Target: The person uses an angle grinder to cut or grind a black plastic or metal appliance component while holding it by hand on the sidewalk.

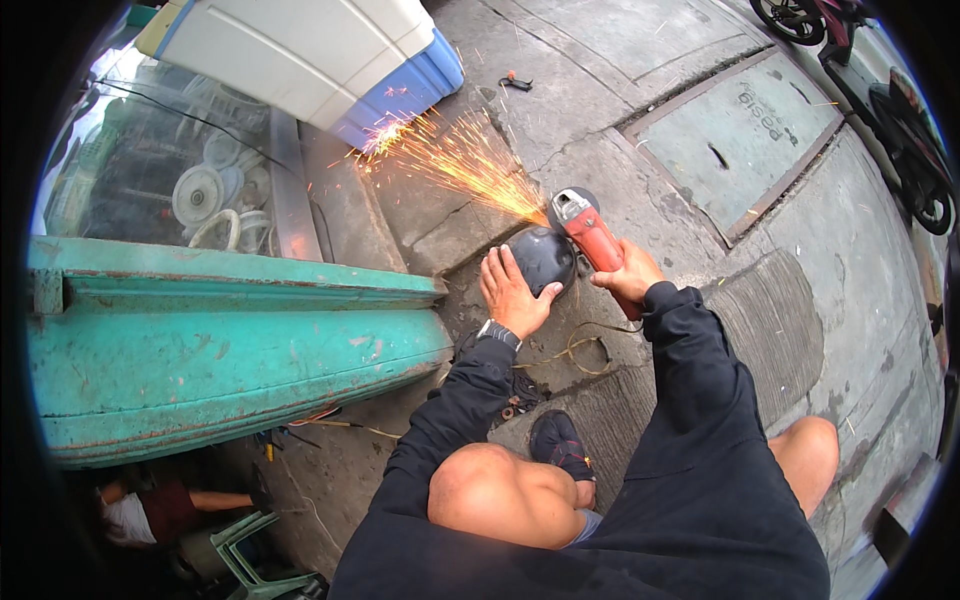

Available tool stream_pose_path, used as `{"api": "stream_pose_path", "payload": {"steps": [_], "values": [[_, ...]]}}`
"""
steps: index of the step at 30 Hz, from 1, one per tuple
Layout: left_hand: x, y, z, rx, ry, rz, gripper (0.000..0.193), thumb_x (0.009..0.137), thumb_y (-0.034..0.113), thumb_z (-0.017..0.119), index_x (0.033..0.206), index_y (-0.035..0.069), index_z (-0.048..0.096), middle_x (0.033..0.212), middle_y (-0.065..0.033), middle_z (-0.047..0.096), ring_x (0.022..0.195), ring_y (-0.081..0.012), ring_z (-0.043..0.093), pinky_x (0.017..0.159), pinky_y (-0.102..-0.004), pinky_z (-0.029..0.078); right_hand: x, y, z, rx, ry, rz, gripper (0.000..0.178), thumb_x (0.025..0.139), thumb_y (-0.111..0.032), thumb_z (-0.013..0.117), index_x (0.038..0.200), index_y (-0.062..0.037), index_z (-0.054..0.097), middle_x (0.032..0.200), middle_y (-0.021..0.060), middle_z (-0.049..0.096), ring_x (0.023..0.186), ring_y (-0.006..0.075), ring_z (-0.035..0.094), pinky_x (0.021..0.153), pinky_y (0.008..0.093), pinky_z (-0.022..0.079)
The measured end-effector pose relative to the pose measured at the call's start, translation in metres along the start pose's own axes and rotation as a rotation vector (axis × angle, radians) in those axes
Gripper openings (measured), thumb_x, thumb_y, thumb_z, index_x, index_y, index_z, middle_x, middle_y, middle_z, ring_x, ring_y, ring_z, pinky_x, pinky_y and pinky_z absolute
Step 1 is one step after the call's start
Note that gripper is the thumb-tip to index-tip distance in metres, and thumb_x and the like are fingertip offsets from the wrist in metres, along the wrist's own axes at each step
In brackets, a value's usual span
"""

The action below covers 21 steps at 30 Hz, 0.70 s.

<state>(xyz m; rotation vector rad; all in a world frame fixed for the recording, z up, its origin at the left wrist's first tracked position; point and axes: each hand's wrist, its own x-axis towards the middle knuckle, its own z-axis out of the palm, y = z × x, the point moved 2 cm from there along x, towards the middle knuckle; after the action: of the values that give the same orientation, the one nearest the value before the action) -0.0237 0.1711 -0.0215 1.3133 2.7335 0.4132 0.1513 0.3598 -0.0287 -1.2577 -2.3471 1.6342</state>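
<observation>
My right hand [633, 275] is wrapped round the body of a red angle grinder [593, 238]. The grinder's disc [572, 197] meets the far right side of a dark, rounded metal piece [541, 257], and bright sparks [465, 172] stream away to the far left. Spread fingers of my left hand [514, 296] press on the near left side of that rounded piece and steady it on the ground. A watch sits on my left wrist. The underside of the piece is hidden.
Sparks strike a white and blue cooler box [400, 95]. A green wooden ledge [240, 345] juts in from the left beside a glass case [190, 160]. A cable [570, 350] lies near my foot. Another person [160, 515] is at lower left; a motorcycle [900, 130] stands far right.
</observation>
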Motion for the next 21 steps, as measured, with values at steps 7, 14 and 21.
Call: {"api": "stream_pose_path", "payload": {"steps": [7,14,21], "values": [[0.0,0.0,0.0,0.012,-0.021,-0.006,0.12,0.081,0.06,0.081,0.16,-0.009,0.021,0.162,-0.0335,0.027,0.152,-0.0499,0.023,0.125,-0.0585,0.02,-0.024,0.006,0.001,0.025,0.057,0.029,0.078,0.07,-0.042,0.089,0.126,0.004,0.061,0.113,0.0279,0.072,0.105,0.0409,0.072,0.093,0.0465,0.055],[0.001,0.0,-0.001,0.008,-0.047,-0.011,0.12,0.084,0.063,0.078,0.161,-0.008,0.018,0.163,-0.033,0.025,0.154,-0.0492,0.02,0.125,-0.0609,0.017,-0.043,0.013,0.004,0.031,0.084,0.049,0.08,0.07,-0.043,0.089,0.128,0.0032,0.061,0.114,0.0275,0.072,0.106,0.041,0.072,0.093,0.0465,0.055],[0.001,0.001,-0.002,0.01,-0.044,-0.016,0.119,0.084,0.062,0.078,0.161,-0.008,0.019,0.163,-0.0322,0.026,0.153,-0.0491,0.021,0.125,-0.061,0.018,-0.048,0.018,0.009,0.04,0.082,0.108,0.079,0.071,-0.044,0.089,0.129,0.0014,0.06,0.116,0.0275,0.072,0.109,0.041,0.072,0.094,0.0467,0.055]]}}
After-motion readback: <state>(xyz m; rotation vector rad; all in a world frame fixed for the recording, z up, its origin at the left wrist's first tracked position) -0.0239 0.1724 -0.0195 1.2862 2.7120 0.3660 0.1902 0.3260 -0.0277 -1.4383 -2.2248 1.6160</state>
